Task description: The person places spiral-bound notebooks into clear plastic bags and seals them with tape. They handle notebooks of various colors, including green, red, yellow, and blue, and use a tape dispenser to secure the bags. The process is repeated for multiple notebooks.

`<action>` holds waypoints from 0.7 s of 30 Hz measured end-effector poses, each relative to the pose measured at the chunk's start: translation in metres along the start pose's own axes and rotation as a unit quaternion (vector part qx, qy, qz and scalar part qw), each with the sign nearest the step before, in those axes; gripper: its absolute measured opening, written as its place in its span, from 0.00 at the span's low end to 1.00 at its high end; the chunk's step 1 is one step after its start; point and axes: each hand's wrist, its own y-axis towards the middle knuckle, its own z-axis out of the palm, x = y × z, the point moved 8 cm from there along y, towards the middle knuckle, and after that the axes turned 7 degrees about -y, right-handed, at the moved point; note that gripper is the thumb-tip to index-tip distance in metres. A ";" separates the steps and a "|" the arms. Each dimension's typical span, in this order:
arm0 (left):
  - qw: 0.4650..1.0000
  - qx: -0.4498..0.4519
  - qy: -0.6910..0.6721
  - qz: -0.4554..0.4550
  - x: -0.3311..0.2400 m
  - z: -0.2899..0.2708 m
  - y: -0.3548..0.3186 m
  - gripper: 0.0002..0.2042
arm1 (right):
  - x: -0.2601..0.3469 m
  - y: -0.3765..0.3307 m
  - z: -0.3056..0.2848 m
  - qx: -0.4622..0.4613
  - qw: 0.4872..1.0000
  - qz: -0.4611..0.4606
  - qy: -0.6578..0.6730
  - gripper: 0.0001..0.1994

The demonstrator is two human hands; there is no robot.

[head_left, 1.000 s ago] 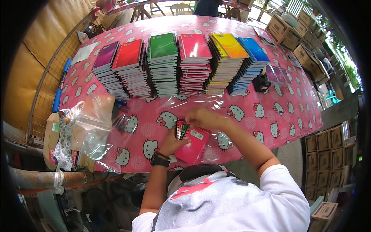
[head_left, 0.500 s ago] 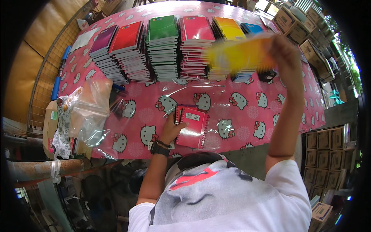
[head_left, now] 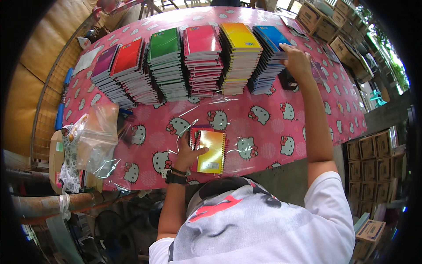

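Six tall stacks of spiral notebooks stand in a row on the pink cartoon-cat tablecloth (head_left: 263, 132): purple (head_left: 104, 61), red (head_left: 129, 56), green (head_left: 163, 44), pink (head_left: 201, 38), yellow (head_left: 239, 35) and blue (head_left: 269, 37). My right hand (head_left: 296, 61) reaches far out, and its fingers curl on the right edge of the top blue notebook. Near the table's front edge, my left hand (head_left: 188, 153) grips a small pile of notebooks at its spiral side. The pile has a yellow notebook (head_left: 212, 152) on top. A dark watch (head_left: 176, 178) is on that wrist.
Clear plastic bags (head_left: 94, 136) lie heaped at the table's left front corner over a cardboard box (head_left: 55, 149). A black object (head_left: 288, 81) sits beside the blue stack. Brown cartons stand at the right (head_left: 373, 149) and the far right (head_left: 325, 24). A white sheet (head_left: 85, 59) lies far left.
My right hand carried a yellow notebook down from its stack, laid it on the small pile under my left hand, then reached out to the blue stack.
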 end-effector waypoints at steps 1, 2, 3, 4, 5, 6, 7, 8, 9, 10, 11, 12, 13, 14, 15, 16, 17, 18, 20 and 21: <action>1.000 -0.001 -0.004 -0.004 -0.003 0.004 0.001 0.47 | -0.015 0.000 0.003 -0.001 0.997 -0.023 0.073 0.18; 1.000 -0.001 -0.009 0.003 -0.005 0.004 0.002 0.47 | -0.022 0.002 -0.011 -0.044 0.992 0.025 0.115 0.15; 1.000 -0.005 -0.015 0.004 -0.002 0.000 0.000 0.47 | -0.025 -0.004 -0.030 -0.080 0.981 0.072 0.160 0.12; 1.000 -0.010 -0.019 0.005 0.000 -0.004 -0.001 0.47 | -0.031 -0.013 -0.047 -0.090 0.947 0.158 0.267 0.11; 1.000 -0.023 -0.010 -0.002 0.005 -0.010 -0.003 0.47 | -0.029 -0.031 -0.055 -0.092 0.892 0.243 0.370 0.11; 0.999 -0.033 0.001 -0.009 0.009 -0.016 -0.003 0.48 | -0.010 -0.052 -0.054 -0.063 0.819 0.284 0.495 0.11; 0.999 -0.041 0.011 -0.016 0.014 -0.019 -0.004 0.48 | 0.011 -0.071 -0.053 -0.034 0.727 0.321 0.605 0.11; 0.996 -0.082 0.036 0.011 0.010 -0.023 -0.007 0.44 | 0.043 -0.093 -0.040 -0.012 0.665 0.263 0.699 0.12; 0.996 -0.081 -0.017 -0.022 0.017 -0.027 -0.005 0.42 | 0.093 -0.118 -0.028 0.126 0.531 0.267 0.794 0.13; 0.993 -0.072 -0.069 -0.055 0.021 -0.030 0.002 0.41 | 0.134 -0.157 -0.011 0.228 0.413 0.338 0.814 0.15; 0.986 -0.062 -0.132 -0.079 0.021 -0.024 0.003 0.40 | 0.174 -0.200 0.004 0.417 0.398 0.388 0.719 0.16; 0.974 -0.055 -0.195 -0.102 0.019 -0.018 0.003 0.39 | 0.203 -0.236 0.018 0.464 0.400 0.373 0.696 0.13; 0.955 -0.048 -0.271 -0.114 0.005 -0.006 -0.002 0.38 | 0.219 -0.253 0.023 0.531 0.451 0.289 0.656 0.12; 0.929 -0.048 -0.346 -0.120 -0.006 0.003 -0.009 0.37 | 0.231 -0.263 0.025 0.591 0.495 0.193 0.607 0.12; 0.968 -0.061 -0.227 -0.092 -0.015 0.003 -0.011 0.37 | 0.220 -0.249 0.031 0.509 0.608 0.143 0.591 0.12; 0.990 -0.070 -0.102 -0.064 -0.024 0.005 -0.011 0.36 | 0.205 -0.234 0.033 0.415 0.708 0.093 0.564 0.12; 0.995 -0.086 0.022 -0.036 -0.031 0.006 -0.018 0.36 | 0.194 -0.221 0.030 0.313 0.790 0.035 0.525 0.12; 0.994 -0.092 0.011 -0.055 -0.026 0.010 -0.020 0.36 | 0.185 -0.220 0.047 0.296 0.814 -0.006 0.499 0.16; 0.990 -0.104 -0.010 -0.093 -0.016 0.010 -0.027 0.37 | 0.177 -0.241 0.053 0.253 0.891 -0.141 0.349 0.20; 0.988 -0.107 -0.020 -0.111 -0.011 0.006 -0.027 0.37 | 0.173 -0.246 0.054 0.226 0.915 -0.204 0.266 0.23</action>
